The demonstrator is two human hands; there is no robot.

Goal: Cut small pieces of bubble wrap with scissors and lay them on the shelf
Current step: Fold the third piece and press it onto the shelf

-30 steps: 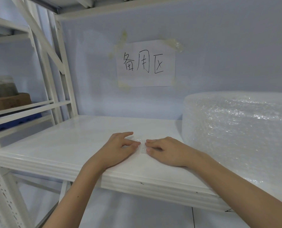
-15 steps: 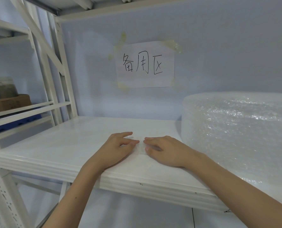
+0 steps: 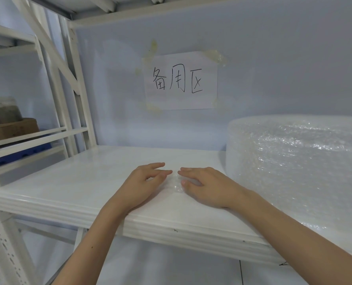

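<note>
Hands were what mattered here, both laid on the white laminate shelf board (image 3: 53, 182) near its front edge, with a small clear piece of bubble wrap (image 3: 174, 183) lying flat between them. The left hand (image 3: 144, 184) had its fingers mostly straight, tips touching the left edge of the piece; the right hand (image 3: 208, 187) lay flat too, fingers pressing the right edge, nothing pinched or gripped by either. Compared with a second before, the fingertips had drifted slightly apart, so more of the film showed in the gap, which read to me like smoothing it out rather than picking it up. So I'd say this piece was basically placed and the laying step was about finished. The big roll of clear bubble wrap (image 3: 298, 167) sat just to the right on the same shelf, well within reach for the next cut. No scissors anywhere in view, so couldn't tell where those were. A white paper sign with handwritten black characters (image 3: 180, 81) was taped to the far wall.
</note>
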